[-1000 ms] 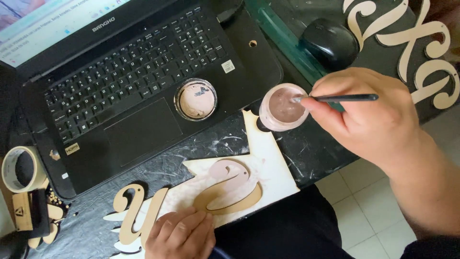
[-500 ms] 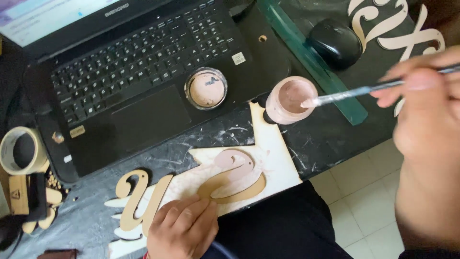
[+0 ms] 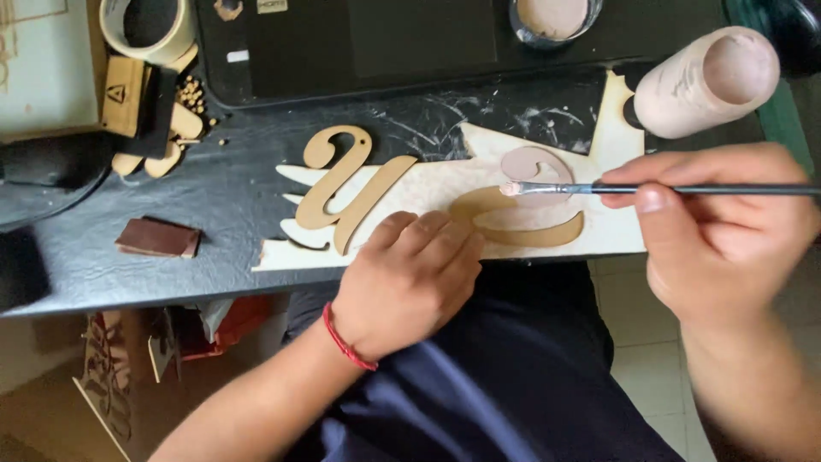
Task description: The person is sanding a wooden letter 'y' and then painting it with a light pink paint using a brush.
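My right hand (image 3: pixel 718 231) grips a thin paintbrush (image 3: pixel 650 189), its pale pink tip resting on a curly wooden letter (image 3: pixel 522 214) that is partly painted pink. The letter lies on a light wooden sheet (image 3: pixel 428 192) at the desk's front edge. My left hand (image 3: pixel 410 278), with a red cord at the wrist, presses down on that sheet just left of the letter. A bare wooden letter (image 3: pixel 346 184) lies further left on the same sheet. A pink paint pot (image 3: pixel 705 81) stands at the upper right.
A black laptop (image 3: pixel 385 43) fills the back, with a round paint lid (image 3: pixel 552 19) on it. A tape roll (image 3: pixel 145 30), small wooden pieces (image 3: pixel 158 111) and a brown sanding block (image 3: pixel 158 237) sit at the left on the black desk (image 3: pixel 171 188).
The brush left the paint pot and came down onto the letter. The camera tilted down toward the desk edge. My left hand stayed on the wooden sheet.
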